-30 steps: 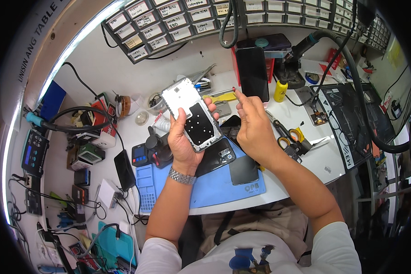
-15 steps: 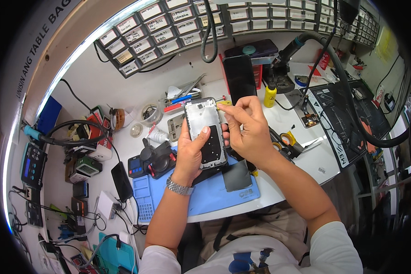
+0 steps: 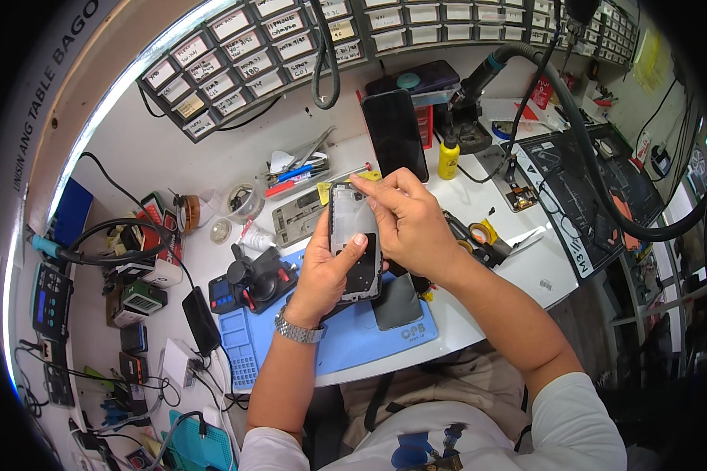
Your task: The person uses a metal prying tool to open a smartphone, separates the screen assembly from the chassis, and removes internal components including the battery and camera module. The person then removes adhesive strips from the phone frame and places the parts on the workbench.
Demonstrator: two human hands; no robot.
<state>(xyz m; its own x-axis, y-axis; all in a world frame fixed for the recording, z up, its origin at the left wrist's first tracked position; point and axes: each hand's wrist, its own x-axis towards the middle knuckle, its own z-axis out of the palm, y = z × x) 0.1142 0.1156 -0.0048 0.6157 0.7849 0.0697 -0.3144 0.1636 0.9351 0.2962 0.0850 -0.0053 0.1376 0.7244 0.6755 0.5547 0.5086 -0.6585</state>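
Note:
My left hand [image 3: 326, 263] grips an opened phone frame [image 3: 347, 224], silvery in its upper part and black lower down, with the thumb lying across its inner face. At the frame's upper right edge is my right hand [image 3: 408, 224], its fingers bent and drawn together, index fingertip near the top edge. What those fingers pinch, if anything, is too small to tell. Under the hands lies a blue work mat [image 3: 353, 357], with a dark flat square panel [image 3: 399, 304] on it. A dark-screened phone [image 3: 394, 133] stands propped up behind.
Left of the hands sits a black holder with a round top [image 3: 271, 280]. Behind are a grey metal fixture [image 3: 297, 222] and a tray of hand tools [image 3: 294, 169]. A yellow bottle [image 3: 448, 159], tape rolls [image 3: 479, 232] and a black mat [image 3: 597, 188] lie rightward. Cables hang overhead.
My right hand has come in over the phone frame's upper edge, its index finger now at the top. The frame is tilted more. The whole view has shifted a little.

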